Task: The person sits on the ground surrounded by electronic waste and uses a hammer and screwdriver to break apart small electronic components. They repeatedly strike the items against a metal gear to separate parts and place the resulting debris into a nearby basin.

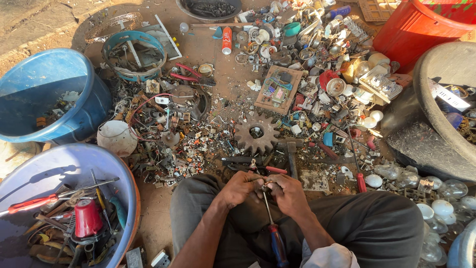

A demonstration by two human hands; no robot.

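Observation:
I sit on the ground with my knees apart. My left hand [240,187] and my right hand [286,191] meet over my lap and pinch a small metal part [263,185] between the fingers. A screwdriver [272,226] with a red and blue handle runs down from under my right hand, its shaft pointing up at the part. Whether the right hand grips the screwdriver too is hard to tell. Just beyond my hands lie pliers with red grips [255,165] and a hammer [291,154].
A rusty gear [256,133] and a circuit board [277,90] lie amid scattered scrap. A blue tub [47,94] and a basin of tools [69,198] stand at left. At right are a red bucket [421,27], a dark basin [436,89] and several glass bulbs [436,198].

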